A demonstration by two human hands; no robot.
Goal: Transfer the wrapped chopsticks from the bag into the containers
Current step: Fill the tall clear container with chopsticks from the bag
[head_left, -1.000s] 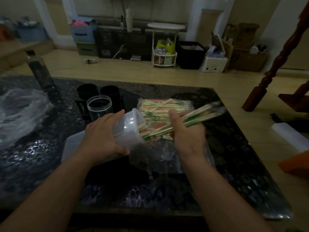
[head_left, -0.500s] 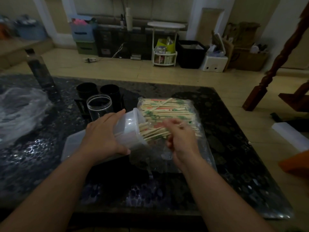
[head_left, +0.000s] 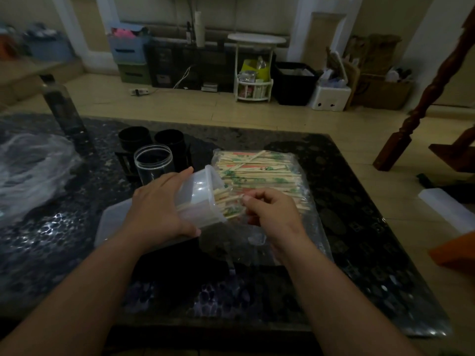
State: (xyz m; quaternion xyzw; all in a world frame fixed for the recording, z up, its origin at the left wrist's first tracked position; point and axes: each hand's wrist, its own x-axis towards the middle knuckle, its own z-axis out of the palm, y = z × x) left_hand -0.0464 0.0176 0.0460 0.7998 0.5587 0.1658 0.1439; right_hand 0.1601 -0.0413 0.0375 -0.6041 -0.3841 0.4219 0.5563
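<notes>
A clear plastic bag full of wrapped chopsticks lies on the dark table, right of centre. My left hand grips a translucent white container, tipped on its side with its mouth toward the bag. A bundle of wrapped chopsticks sticks out of that mouth. My right hand has its fingers curled at the ends of this bundle, pushing them in. A clear round jar stands upright and open just behind my left hand.
Two black cups stand behind the jar. A crumpled clear plastic sheet lies at the table's left, beside a dark bottle. A translucent lid or tray lies under my left wrist. A wooden post rises beyond the right edge.
My right hand has carried a bundle of chopsticks leftward from above the bag into the tipped container's mouth. My left hand has kept hold of the container.
</notes>
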